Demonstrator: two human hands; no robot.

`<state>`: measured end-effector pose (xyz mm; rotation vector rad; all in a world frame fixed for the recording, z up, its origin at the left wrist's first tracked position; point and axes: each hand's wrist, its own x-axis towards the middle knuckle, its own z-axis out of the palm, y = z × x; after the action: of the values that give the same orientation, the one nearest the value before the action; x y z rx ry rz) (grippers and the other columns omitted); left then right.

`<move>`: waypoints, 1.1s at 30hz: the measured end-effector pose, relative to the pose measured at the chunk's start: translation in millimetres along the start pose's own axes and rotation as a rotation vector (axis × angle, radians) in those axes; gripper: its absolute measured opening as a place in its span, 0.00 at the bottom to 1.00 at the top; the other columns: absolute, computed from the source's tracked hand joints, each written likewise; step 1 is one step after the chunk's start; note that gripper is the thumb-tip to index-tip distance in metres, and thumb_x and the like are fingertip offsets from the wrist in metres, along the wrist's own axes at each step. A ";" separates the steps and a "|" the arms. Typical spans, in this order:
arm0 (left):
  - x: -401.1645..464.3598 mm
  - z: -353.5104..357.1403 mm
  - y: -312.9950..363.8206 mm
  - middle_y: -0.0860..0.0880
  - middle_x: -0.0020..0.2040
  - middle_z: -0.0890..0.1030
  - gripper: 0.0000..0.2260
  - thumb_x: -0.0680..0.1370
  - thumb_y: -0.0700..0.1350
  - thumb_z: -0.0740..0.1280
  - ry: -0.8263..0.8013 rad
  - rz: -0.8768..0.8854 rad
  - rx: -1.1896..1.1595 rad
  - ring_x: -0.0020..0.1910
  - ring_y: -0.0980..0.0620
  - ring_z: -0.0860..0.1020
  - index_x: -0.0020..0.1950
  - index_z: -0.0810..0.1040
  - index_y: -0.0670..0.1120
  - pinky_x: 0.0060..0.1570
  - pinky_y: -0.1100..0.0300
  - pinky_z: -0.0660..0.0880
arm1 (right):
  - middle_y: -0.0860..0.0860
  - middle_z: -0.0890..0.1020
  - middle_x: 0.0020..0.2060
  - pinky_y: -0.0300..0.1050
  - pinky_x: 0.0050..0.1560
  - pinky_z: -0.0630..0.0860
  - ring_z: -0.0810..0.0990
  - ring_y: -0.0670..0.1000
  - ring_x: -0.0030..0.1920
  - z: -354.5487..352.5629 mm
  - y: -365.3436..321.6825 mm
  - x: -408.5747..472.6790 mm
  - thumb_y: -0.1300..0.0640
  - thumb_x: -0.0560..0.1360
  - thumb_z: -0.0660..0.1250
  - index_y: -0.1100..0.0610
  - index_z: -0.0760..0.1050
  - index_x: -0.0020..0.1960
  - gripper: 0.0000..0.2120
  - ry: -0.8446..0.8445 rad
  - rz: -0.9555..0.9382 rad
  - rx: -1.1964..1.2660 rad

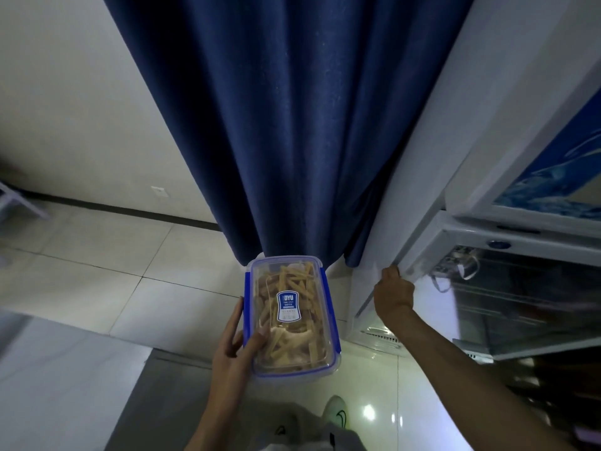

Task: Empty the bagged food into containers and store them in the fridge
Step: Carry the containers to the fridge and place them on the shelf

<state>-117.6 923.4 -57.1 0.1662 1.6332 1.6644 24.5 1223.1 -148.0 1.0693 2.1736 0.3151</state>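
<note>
The storing step is in hand: the food already sits in a lidded container (291,315), and what remains, as I judge it, is getting it into the fridge (507,255). The left hand (232,345) carries the container from its near left corner, thumb lying across the lid and fingers stretched along the side wall and under it. The lid's blue clips look closed and a blue label sits in the middle; pale strips of food show through the clear plastic.

The right hand (392,294) reaches out to the right of the container and curls its fingers round the edge of the fridge door (419,252), which stands ajar. Beyond that hand, glass shelves (520,304) show inside the fridge.

The next move likely calls for swinging the door wider, then bringing the container across to the right, kept level, and sliding it onto a shelf. A one-handed grip at one corner could let the box tip.

A blue curtain (286,125) hangs just beyond the container and brushes the fridge's side; it may crowd the door's swing. Below the hands lie the tiled floor (113,281) and the person's shoe (336,415).
</note>
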 end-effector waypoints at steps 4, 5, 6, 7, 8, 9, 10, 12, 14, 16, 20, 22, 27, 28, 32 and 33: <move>-2.9 -18.1 -0.3 0.44 0.61 0.85 0.41 0.66 0.58 0.78 -0.062 -0.015 0.012 0.56 0.38 0.85 0.78 0.68 0.61 0.58 0.32 0.79 | 0.54 0.64 0.76 0.51 0.67 0.72 0.60 0.56 0.77 2.3 -16.4 -38.7 0.48 0.82 0.64 0.54 0.68 0.76 0.25 -0.018 0.061 0.109; -3.1 -23.1 -0.9 0.44 0.61 0.85 0.40 0.66 0.58 0.78 -0.071 -0.022 0.005 0.57 0.38 0.85 0.77 0.68 0.63 0.58 0.32 0.79 | 0.54 0.66 0.75 0.51 0.67 0.72 0.62 0.56 0.76 6.2 -22.8 -50.1 0.50 0.82 0.63 0.55 0.69 0.75 0.23 -0.028 0.075 0.142; -3.0 -28.1 -1.6 0.44 0.62 0.85 0.39 0.66 0.58 0.79 -0.076 -0.029 -0.001 0.58 0.38 0.85 0.76 0.69 0.64 0.58 0.33 0.79 | 0.55 0.68 0.74 0.51 0.67 0.72 0.64 0.57 0.75 11.2 -29.8 -61.6 0.51 0.82 0.63 0.55 0.71 0.74 0.22 -0.046 0.082 0.156; -2.8 -32.6 -2.4 0.44 0.62 0.85 0.37 0.66 0.58 0.79 -0.083 -0.032 -0.004 0.58 0.39 0.85 0.74 0.70 0.65 0.59 0.33 0.79 | 0.55 0.70 0.73 0.51 0.67 0.71 0.66 0.58 0.73 15.3 -36.2 -74.5 0.52 0.82 0.62 0.54 0.72 0.73 0.20 -0.066 0.087 0.150; -2.3 -36.8 -4.3 0.43 0.62 0.85 0.36 0.67 0.57 0.79 -0.096 -0.035 -0.003 0.58 0.39 0.85 0.74 0.70 0.65 0.59 0.33 0.80 | 0.55 0.72 0.71 0.52 0.68 0.70 0.67 0.59 0.72 19.0 -41.8 -87.3 0.52 0.82 0.61 0.54 0.74 0.71 0.19 -0.096 0.097 0.148; -2.4 -40.3 -6.6 0.43 0.62 0.85 0.35 0.70 0.56 0.79 -0.113 -0.037 0.000 0.58 0.39 0.85 0.75 0.70 0.65 0.58 0.33 0.80 | 0.54 0.73 0.70 0.52 0.68 0.70 0.69 0.59 0.71 23.7 -45.8 -100.2 0.53 0.82 0.61 0.54 0.75 0.70 0.18 -0.130 0.102 0.160; -2.4 -43.2 -9.3 0.42 0.61 0.85 0.33 0.73 0.53 0.79 -0.129 -0.039 0.005 0.57 0.39 0.85 0.75 0.70 0.64 0.58 0.33 0.79 | 0.54 0.75 0.69 0.53 0.68 0.71 0.71 0.59 0.70 26.5 -47.6 -114.2 0.53 0.82 0.61 0.54 0.75 0.69 0.17 -0.152 0.108 0.192; -2.3 -47.5 -13.1 0.43 0.61 0.85 0.30 0.75 0.50 0.75 -0.156 -0.053 0.024 0.56 0.39 0.85 0.75 0.70 0.65 0.58 0.32 0.80 | 0.53 0.77 0.66 0.50 0.65 0.73 0.76 0.57 0.67 32.8 -46.7 -139.7 0.54 0.81 0.61 0.53 0.76 0.68 0.16 -0.160 0.130 0.308; -3.0 -47.5 -12.2 0.44 0.60 0.86 0.29 0.75 0.48 0.73 -0.208 -0.063 0.047 0.55 0.41 0.86 0.73 0.70 0.65 0.58 0.33 0.80 | 0.52 0.77 0.65 0.50 0.63 0.76 0.79 0.56 0.64 42.9 -41.3 -158.4 0.51 0.80 0.61 0.52 0.75 0.67 0.17 -0.165 0.157 0.485; -3.1 -44.6 -9.7 0.45 0.57 0.87 0.27 0.75 0.48 0.72 -0.292 -0.066 0.052 0.54 0.41 0.86 0.71 0.70 0.65 0.57 0.36 0.81 | 0.54 0.76 0.65 0.51 0.60 0.78 0.80 0.56 0.61 52.9 -35.4 -172.9 0.45 0.80 0.63 0.52 0.74 0.67 0.19 -0.195 0.198 0.763; -4.0 -32.9 -7.7 0.46 0.58 0.87 0.28 0.76 0.48 0.71 -0.440 -0.062 0.078 0.55 0.41 0.86 0.75 0.70 0.60 0.57 0.38 0.81 | 0.54 0.82 0.61 0.54 0.58 0.81 0.82 0.57 0.59 54.9 -23.9 -204.8 0.42 0.78 0.70 0.52 0.80 0.61 0.17 -0.301 0.312 1.738; -8.4 -24.2 -8.9 0.47 0.58 0.87 0.28 0.76 0.47 0.71 -0.488 -0.060 0.098 0.55 0.43 0.86 0.76 0.70 0.58 0.55 0.40 0.83 | 0.55 0.85 0.59 0.57 0.57 0.82 0.84 0.61 0.59 48.9 -20.5 -219.7 0.42 0.79 0.69 0.51 0.80 0.63 0.18 -0.287 0.309 2.153; -17.6 6.5 -12.5 0.48 0.58 0.87 0.29 0.74 0.49 0.72 -0.600 -0.119 0.117 0.55 0.43 0.86 0.75 0.71 0.60 0.55 0.43 0.82 | 0.54 0.86 0.55 0.56 0.56 0.83 0.86 0.57 0.53 39.6 -8.3 -227.2 0.40 0.81 0.65 0.52 0.80 0.64 0.20 -0.030 0.311 2.351; -19.7 14.9 -13.4 0.48 0.59 0.86 0.29 0.75 0.49 0.72 -0.626 -0.129 0.121 0.56 0.43 0.86 0.76 0.71 0.59 0.56 0.41 0.82 | 0.54 0.86 0.52 0.54 0.51 0.83 0.86 0.56 0.50 35.9 -3.6 -227.0 0.39 0.80 0.65 0.52 0.81 0.62 0.21 -0.011 0.334 2.375; -27.4 53.3 -15.6 0.47 0.61 0.85 0.27 0.79 0.44 0.71 -0.693 -0.123 0.143 0.57 0.43 0.86 0.76 0.71 0.58 0.55 0.43 0.82 | 0.57 0.86 0.56 0.58 0.62 0.80 0.85 0.58 0.57 33.9 21.5 -219.8 0.33 0.79 0.64 0.54 0.84 0.62 0.27 0.028 0.298 2.461; -29.0 63.2 -15.5 0.48 0.62 0.85 0.26 0.80 0.43 0.71 -0.704 -0.121 0.148 0.58 0.43 0.85 0.76 0.71 0.59 0.54 0.43 0.82 | 0.58 0.85 0.60 0.60 0.67 0.77 0.84 0.59 0.61 35.8 29.1 -217.1 0.33 0.79 0.63 0.55 0.83 0.64 0.28 0.035 0.269 2.472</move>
<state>-53.8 954.0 -48.4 0.6368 1.1885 1.1953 158.9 1071.4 -57.6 2.1180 1.3584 -2.7837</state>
